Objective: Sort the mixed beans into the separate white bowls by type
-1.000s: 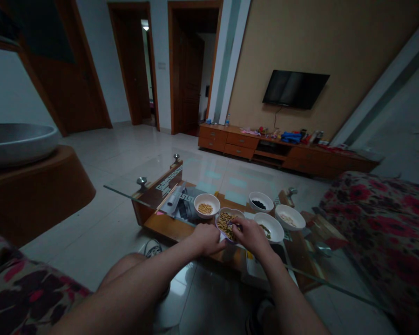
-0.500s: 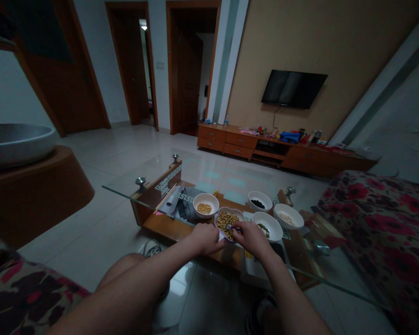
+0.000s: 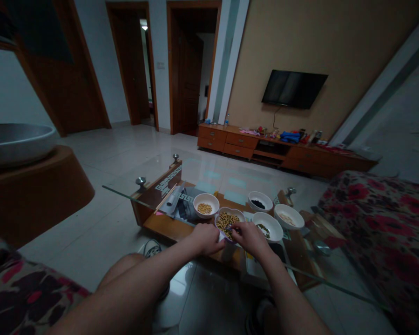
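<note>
Look at the purple-edged bowl (image 3: 239, 212) right in front of you, on the glass table (image 3: 153, 170). The mixed beans (image 3: 226, 219) are inside it, yellow ones with darker ones.

Your right hand (image 3: 251, 236) comes over the bowl's right side, on the part near you. Its fingertips point left and down, so most of the beans lie to the left of them and a bit farther away from you. That makes your right hand the nearer one to the beans. Those fingertips look close together, but I can't tell if they pinch anything. There is a tiny shiny bit by them, too small to name.

Your left hand (image 3: 206, 236) is at the bowl's near left edge. Its fingers are curled in and seem to hold that edge, with the thumb pointing right. The fingertips are hidden.

The bowl sits flat and its open top faces up. It is almost round, with a wavy edge, so it has no clear long way and points to no side.

Left of this bowl and a bit farther back is the yellow bean bowl (image 3: 206, 198). Just to its right is the green bean bowl (image 3: 275, 228). Back and to its right is the black bean bowl (image 3: 266, 199).
</note>
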A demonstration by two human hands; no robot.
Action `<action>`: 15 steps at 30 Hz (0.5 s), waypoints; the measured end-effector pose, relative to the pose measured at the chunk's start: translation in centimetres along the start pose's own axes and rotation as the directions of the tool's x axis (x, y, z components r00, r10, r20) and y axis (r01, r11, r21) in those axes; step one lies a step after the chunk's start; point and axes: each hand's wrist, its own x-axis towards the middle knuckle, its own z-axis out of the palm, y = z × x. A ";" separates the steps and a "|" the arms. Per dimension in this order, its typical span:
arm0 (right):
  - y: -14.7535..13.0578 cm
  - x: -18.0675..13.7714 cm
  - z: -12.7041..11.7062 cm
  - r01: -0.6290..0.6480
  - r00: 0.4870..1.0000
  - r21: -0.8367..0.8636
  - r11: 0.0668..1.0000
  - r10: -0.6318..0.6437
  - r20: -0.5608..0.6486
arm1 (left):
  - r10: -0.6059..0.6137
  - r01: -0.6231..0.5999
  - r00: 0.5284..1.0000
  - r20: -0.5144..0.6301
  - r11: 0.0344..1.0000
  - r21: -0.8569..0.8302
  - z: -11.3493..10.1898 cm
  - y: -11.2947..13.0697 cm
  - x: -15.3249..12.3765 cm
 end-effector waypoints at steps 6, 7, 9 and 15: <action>0.0 0.0 0.0 -0.017 1.000 0.001 1.000 0.017 0.023 | -0.003 0.003 1.000 -0.003 1.000 0.003 -0.3 0.1 -0.1; 0.0 0.0 -0.1 -0.021 0.999 0.004 1.000 0.020 0.024 | -0.003 0.003 1.000 -0.003 1.000 0.003 -0.3 0.1 -0.1; -0.1 0.0 -0.1 -0.021 1.000 0.003 1.000 0.021 0.022 | -0.004 0.004 1.000 -0.005 1.000 0.003 -0.4 0.1 -0.2; -0.2 -0.1 -0.3 -0.012 1.000 -0.014 1.000 0.012 0.027 | -0.017 0.017 1.000 0.009 1.000 0.002 -0.5 0.2 -0.2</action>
